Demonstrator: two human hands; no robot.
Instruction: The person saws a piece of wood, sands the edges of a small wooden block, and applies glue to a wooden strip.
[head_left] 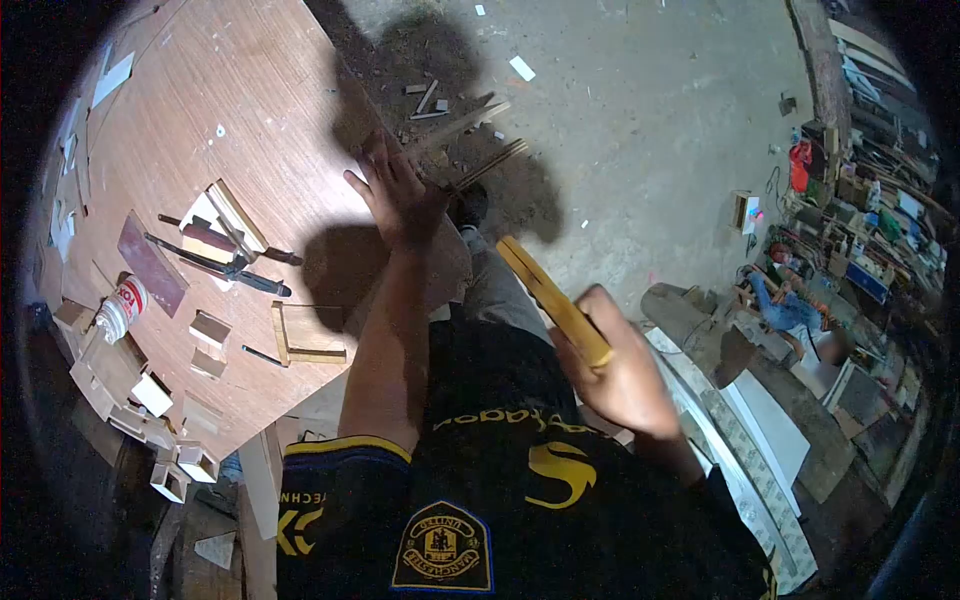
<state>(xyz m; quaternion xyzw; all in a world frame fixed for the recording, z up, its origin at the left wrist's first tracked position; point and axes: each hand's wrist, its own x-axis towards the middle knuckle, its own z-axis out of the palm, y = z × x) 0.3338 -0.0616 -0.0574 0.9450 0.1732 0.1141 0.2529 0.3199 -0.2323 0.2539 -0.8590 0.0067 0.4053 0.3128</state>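
Right hand (622,368), fingers clamped on a yellow wooden piece (570,318), right of the table (270,100); left hand (402,200), fingers spread, at the table's edge. A loosened one-handed grip could drop the piece beside the table.

Black shirt (500,365), and there on its crest (441,545): MANCHESTER UNITED! Sleeve (335,475) flashing TECHN, rest lost; yellow chest lettering (483,417) warped by folds, hard reading. Now white container (123,308): red letters, TO, remainder unclear.
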